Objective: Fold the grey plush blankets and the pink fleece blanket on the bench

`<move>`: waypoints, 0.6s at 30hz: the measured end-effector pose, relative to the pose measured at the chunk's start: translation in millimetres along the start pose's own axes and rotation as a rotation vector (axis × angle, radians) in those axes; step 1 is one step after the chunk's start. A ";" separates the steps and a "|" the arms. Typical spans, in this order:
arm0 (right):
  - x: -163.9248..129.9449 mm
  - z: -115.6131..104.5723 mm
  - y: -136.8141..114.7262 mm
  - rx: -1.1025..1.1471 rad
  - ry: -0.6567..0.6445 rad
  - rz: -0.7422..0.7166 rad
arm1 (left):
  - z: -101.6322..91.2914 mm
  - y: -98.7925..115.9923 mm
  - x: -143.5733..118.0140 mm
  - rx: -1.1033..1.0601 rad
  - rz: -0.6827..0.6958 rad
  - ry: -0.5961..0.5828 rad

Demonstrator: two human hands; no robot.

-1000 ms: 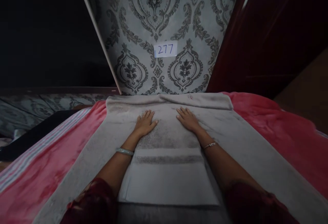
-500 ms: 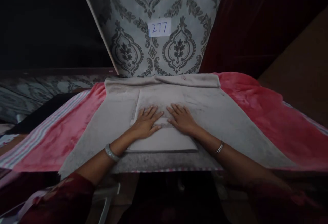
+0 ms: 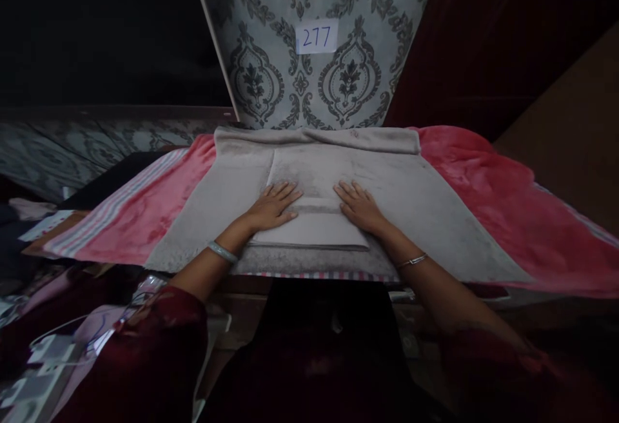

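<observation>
A folded grey towel (image 3: pixel 314 184) lies on top of a larger grey towel (image 3: pixel 435 216) spread over a pink blanket (image 3: pixel 507 204). My left hand (image 3: pixel 273 206) rests flat on the folded towel's left side, fingers apart and pointing away from me. My right hand (image 3: pixel 358 206) rests flat on its right side in the same way. Both palms press down on the cloth and neither hand grips anything. A bracelet sits on each wrist.
A patterned grey wall panel (image 3: pixel 271 36) with a white label reading 277 (image 3: pixel 316 37) stands behind the bed. The blanket's striped edge (image 3: pixel 111 207) runs at the left. Cables and white objects (image 3: pixel 48 352) lie low at the left. The surroundings are dark.
The view pulled back from the bed and shifted. My hands slid toward me along the folded towel, came close together, then spread a little apart again.
</observation>
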State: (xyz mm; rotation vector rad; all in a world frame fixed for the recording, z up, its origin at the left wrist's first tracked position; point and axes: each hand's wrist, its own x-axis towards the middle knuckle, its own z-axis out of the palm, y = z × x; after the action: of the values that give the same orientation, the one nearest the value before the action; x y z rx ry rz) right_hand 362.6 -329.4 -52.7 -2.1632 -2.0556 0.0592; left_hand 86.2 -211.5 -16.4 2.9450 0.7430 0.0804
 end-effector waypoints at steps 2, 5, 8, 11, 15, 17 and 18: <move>-8.0 2.5 4.3 0.014 -0.001 0.014 | 1.5 -6.7 -15.2 -0.038 -0.033 -0.009; -21.5 7.9 11.8 0.070 0.018 0.001 | 5.8 -15.4 -40.6 -0.121 -0.067 0.016; -36.9 15.5 23.6 0.135 0.075 -0.052 | 9.1 -21.3 -64.9 -0.220 -0.101 0.081; -49.6 24.1 35.9 0.206 0.127 -0.067 | 9.1 -23.6 -81.6 -0.347 -0.187 0.136; -56.9 30.1 37.8 0.265 0.169 -0.052 | 10.7 -21.3 -83.0 -0.544 -0.370 0.306; -58.2 28.5 30.7 0.294 0.186 -0.042 | 13.2 -18.2 -76.5 -0.594 -0.487 0.377; -58.9 26.7 25.9 0.317 0.195 -0.037 | 14.2 -16.5 -72.7 -0.597 -0.542 0.392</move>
State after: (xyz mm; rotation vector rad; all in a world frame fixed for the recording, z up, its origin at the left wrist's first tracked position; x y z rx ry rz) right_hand 381.3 -386.9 -87.3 -1.8630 -1.8364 0.1526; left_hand 15.6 -232.9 -34.3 2.1067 1.2723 0.7064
